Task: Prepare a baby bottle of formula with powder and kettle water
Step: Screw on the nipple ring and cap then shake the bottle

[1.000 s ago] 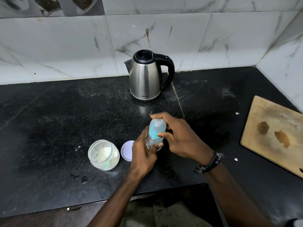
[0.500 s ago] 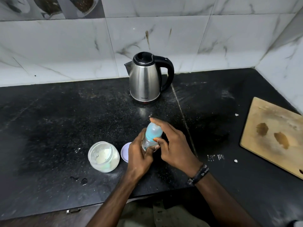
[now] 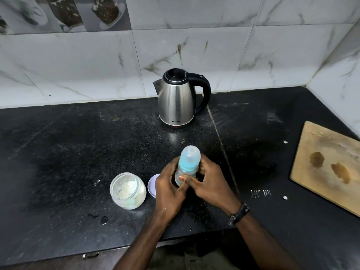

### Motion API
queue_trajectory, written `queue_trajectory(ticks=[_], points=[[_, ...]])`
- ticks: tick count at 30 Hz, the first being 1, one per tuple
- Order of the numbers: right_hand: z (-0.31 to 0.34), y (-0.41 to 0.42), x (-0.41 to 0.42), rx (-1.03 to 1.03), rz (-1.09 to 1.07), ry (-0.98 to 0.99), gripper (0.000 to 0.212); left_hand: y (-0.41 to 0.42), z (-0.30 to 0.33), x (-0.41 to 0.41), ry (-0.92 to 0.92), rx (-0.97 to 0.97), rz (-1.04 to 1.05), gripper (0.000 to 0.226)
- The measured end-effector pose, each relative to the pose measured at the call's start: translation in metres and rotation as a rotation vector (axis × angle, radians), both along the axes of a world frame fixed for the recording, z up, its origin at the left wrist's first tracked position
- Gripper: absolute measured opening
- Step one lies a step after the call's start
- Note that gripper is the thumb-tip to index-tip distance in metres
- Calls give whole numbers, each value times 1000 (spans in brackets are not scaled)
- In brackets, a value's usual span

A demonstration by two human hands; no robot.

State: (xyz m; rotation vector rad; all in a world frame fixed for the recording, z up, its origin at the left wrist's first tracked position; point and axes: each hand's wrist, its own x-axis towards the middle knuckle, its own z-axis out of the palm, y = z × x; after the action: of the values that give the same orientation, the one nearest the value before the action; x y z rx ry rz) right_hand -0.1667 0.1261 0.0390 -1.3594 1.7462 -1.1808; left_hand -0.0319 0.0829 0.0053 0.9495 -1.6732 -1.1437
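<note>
A small baby bottle (image 3: 188, 162) with a blue collar and a clear cap stands tilted at the middle of the black counter (image 3: 78, 145). My left hand (image 3: 169, 190) wraps its lower body from the left. My right hand (image 3: 209, 182) grips the body just under the collar from the right. An open glass jar (image 3: 127, 190) with white powder sits to the left of my hands, its pale lid (image 3: 152, 185) lying flat beside it, partly hidden by my left hand. A steel kettle (image 3: 178, 100) with a black handle stands behind the bottle, near the wall.
A wooden cutting board (image 3: 329, 164) lies at the right edge of the counter. White powder specks and small wet drops (image 3: 103, 220) dot the counter. Tiled walls close off the back and right. The counter's front edge runs just below my forearms.
My right hand slid from the bottle's cap down to below the collar, so the cap now shows. The bottle and left hand stayed in place; the view shifted slightly.
</note>
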Motion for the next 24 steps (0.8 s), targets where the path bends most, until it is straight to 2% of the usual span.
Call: queue_trajectory(ticks=[4, 7, 9, 12, 18, 21, 24], points=[[5, 1, -4, -21, -1, 48, 56, 0, -3, 1, -15, 21, -35, 58], [6, 3, -8, -41, -50, 84, 56, -2, -11, 5, -59, 74, -48, 80], [5, 7, -12, -49, -101, 63, 53, -2, -17, 9, -54, 123, -41, 87], [5, 9, -21, -9, -132, -59, 45, -1, -22, 15, -59, 126, -12, 74], [16, 14, -31, -23, -123, -529, 40, 3, -30, 28, -1, 173, -3, 43], [21, 14, -31, -52, -206, -592, 39, 3, -39, 30, 0, 213, 19, 23], [20, 13, -24, -52, -281, -556, 41, 5, -50, 32, -38, 260, 32, 24]])
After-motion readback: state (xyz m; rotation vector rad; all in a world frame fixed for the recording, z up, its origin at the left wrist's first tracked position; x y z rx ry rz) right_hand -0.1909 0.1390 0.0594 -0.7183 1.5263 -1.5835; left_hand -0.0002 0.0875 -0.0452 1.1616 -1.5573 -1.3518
